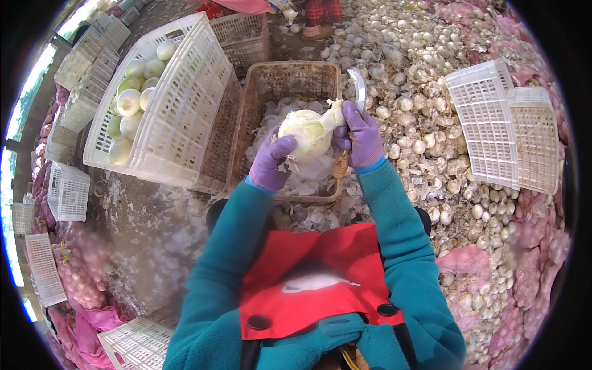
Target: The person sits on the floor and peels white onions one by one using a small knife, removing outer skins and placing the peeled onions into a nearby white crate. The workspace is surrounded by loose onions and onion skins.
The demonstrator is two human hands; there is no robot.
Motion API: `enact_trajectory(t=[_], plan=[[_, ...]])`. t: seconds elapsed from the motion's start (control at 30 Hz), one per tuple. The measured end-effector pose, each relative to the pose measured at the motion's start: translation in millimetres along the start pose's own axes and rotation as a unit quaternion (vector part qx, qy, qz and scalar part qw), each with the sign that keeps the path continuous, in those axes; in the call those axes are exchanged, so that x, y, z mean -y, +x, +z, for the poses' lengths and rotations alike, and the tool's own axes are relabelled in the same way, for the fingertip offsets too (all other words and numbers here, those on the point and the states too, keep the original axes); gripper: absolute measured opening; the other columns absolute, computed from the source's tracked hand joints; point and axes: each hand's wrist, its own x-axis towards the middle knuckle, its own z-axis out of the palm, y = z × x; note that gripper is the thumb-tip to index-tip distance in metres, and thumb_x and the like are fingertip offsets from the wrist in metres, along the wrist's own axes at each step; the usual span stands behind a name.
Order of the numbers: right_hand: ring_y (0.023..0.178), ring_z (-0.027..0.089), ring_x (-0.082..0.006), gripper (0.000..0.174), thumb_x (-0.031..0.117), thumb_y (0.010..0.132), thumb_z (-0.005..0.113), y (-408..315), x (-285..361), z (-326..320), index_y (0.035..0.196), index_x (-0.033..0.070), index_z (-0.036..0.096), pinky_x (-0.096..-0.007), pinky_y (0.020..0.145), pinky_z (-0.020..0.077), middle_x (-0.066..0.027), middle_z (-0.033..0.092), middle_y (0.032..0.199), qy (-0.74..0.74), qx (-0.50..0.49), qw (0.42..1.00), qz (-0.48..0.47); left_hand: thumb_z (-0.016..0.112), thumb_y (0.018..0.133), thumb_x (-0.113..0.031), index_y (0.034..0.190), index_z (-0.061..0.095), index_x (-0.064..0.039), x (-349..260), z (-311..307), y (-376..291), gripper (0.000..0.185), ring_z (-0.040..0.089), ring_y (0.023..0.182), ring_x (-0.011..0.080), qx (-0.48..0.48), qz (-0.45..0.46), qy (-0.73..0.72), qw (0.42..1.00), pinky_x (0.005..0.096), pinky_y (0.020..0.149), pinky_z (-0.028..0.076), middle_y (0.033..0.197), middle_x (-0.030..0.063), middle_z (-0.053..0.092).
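My left hand [273, 159], in a purple glove, cups a large white onion [307, 138] from its left side. A strip of pale outer layer [332, 116] stands away from the bulb, pinched at its end by my purple-gloved right hand [363, 134]. That same hand grips a small curved knife; its blade [358, 88] points up past the fingers and its wooden handle [341, 164] sticks out below. Both hands are above a dirty brown plastic crate [335, 81] that holds onion skins [273, 113].
Peeled onions [128, 101] sit in a white crate [185, 106] at left, stacked on a brown one. Unpeeled onions [416, 125] form a large heap at right, with white crates [485, 125] on it. Another person's foot [317, 32] shows at the top. Pink mesh sacks [83, 268] line the left.
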Motion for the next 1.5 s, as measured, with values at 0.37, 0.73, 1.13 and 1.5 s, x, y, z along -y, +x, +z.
enact_trajectory(t=[0.37, 0.73, 1.13, 1.5], plan=[[0.043, 0.044, -0.005, 0.044, 0.037, 0.086, 0.066, 25, -6, -32, 0.112, 0.002, 0.057, -0.0208, 0.037, 0.0331, -0.0023, 0.057, 0.068, -0.305, 0.008, 0.947, 0.098, 0.069, 0.066, -0.036, 0.129, 0.043, 0.003, -21, -15, -12, 0.078, 0.059, 0.102, 0.033, -0.107, 0.028, -0.116, 0.987, 0.0459, 0.087, 0.051, 0.118, 0.0209, 0.056], [0.043, 0.048, -0.0076, 0.033, 0.025, 0.088, 0.058, -9, 10, 16, 0.108, -0.002, 0.059, -0.0221, 0.039, 0.0386, -0.0071, 0.061, 0.069, -0.227, 0.196, 0.948, 0.104, 0.075, 0.063, -0.032, 0.126, 0.043, 0.0, -15, -9, -6, 0.077, 0.059, 0.1, 0.0254, -0.006, 0.039, 0.032, 0.999, 0.0374, 0.088, 0.048, 0.113, 0.0141, 0.058], [0.042, 0.048, -0.0106, 0.02, 0.006, 0.084, 0.052, -15, -2, 12, 0.102, -0.003, 0.058, -0.0242, 0.039, 0.0399, -0.01, 0.06, 0.066, -0.203, 0.125, 0.966, 0.096, 0.075, 0.062, -0.027, 0.125, 0.043, 0.001, -6, -8, -4, 0.076, 0.06, 0.098, 0.028, -0.016, 0.03, -0.01, 0.999, 0.0397, 0.088, 0.049, 0.111, 0.0161, 0.059], [0.046, 0.052, -0.0095, 0.044, 0.035, 0.085, 0.063, -11, -11, 14, 0.11, -0.001, 0.056, -0.0219, 0.039, 0.0402, -0.0094, 0.066, 0.076, -0.096, 0.173, 0.973, 0.117, 0.074, 0.063, -0.026, 0.131, 0.04, -0.007, -7, -15, -2, 0.079, 0.056, 0.108, 0.0299, -0.043, 0.085, -0.017, 0.995, 0.0415, 0.093, 0.046, 0.121, 0.0162, 0.053]])
